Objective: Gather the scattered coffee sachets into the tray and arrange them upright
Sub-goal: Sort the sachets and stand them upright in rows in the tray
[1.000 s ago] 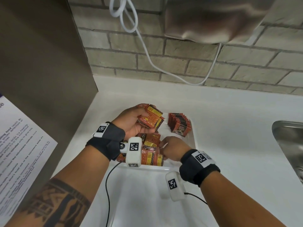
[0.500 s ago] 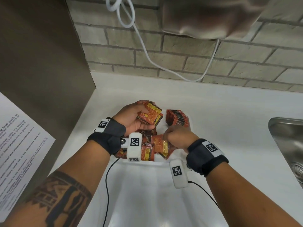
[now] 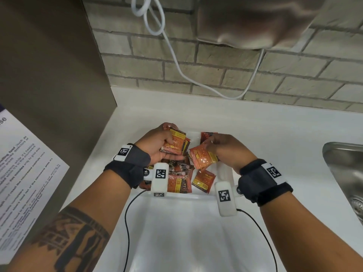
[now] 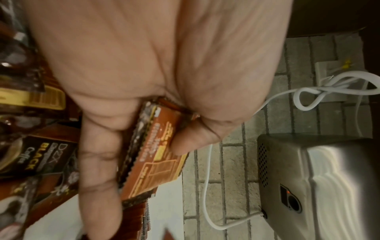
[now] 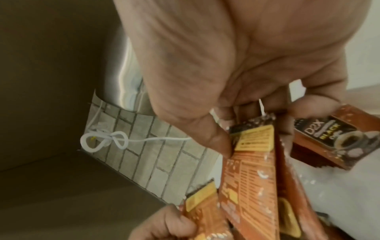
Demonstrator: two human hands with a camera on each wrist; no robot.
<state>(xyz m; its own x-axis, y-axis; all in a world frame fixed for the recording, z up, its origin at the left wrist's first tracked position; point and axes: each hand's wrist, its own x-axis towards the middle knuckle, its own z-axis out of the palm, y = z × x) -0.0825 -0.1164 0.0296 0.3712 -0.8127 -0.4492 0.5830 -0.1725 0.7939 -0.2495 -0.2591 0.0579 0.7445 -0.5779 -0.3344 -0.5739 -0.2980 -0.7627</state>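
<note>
White counter (image 3: pixel 245 134), brick wall (image 3: pixel 216 61) behind. L hand (image 3: pixel 157 143) grips sachet stack (image 3: pixel 175 144); R hand (image 3: pixel 225 149) pinches sachets (image 3: pixel 202 159) above tray (image 3: pixel 224 173). Upright row (image 3: pixel 206 135) partly hidden behind R fingers.

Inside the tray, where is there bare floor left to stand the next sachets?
In the tray, bare floor shows along the right wall, between the loose sachets and the upright row at the far right. The near left is crowded with flat sachets. Outside, the counter toward the sink is bare.
</note>
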